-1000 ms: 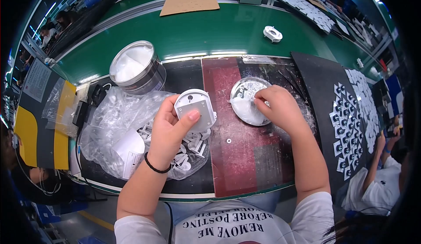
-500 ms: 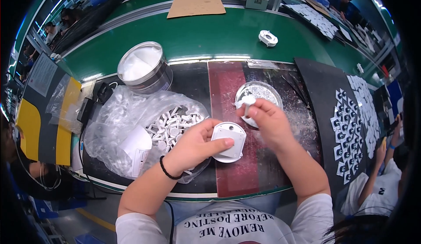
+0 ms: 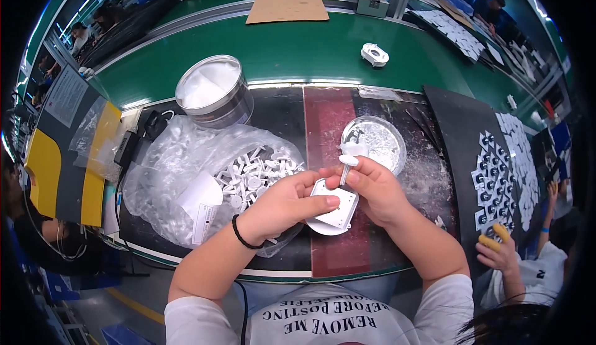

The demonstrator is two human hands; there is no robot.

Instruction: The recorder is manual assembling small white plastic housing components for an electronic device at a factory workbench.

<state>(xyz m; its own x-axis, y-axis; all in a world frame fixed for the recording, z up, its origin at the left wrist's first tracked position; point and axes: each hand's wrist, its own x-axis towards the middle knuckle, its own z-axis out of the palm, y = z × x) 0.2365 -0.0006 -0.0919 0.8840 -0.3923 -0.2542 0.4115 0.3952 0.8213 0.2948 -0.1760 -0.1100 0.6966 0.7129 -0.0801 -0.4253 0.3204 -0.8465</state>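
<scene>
My left hand is closed round a white plastic housing with a flat, rounded plate shape, the thumb pressed on its face. A small white plastic pin with a round head is pinched in my right hand. Its stem points down at the far edge of the housing; fingers hide whether it has entered a hole. Beyond my right hand lies a round dish with whitish residue. Left of my hands, a clear plastic bag spills many similar white pins.
Behind the bag stands a clear tub with white contents. A white part sits on the green belt, with cardboard farther back. Rows of small parts cover a black board at right. There a co-worker's hand holds something yellow.
My right hand has brought the pin down and left to the housing's far edge. The housing is tilted differently. The white part on the belt has shifted left; the co-worker's hand has reached nearer.
</scene>
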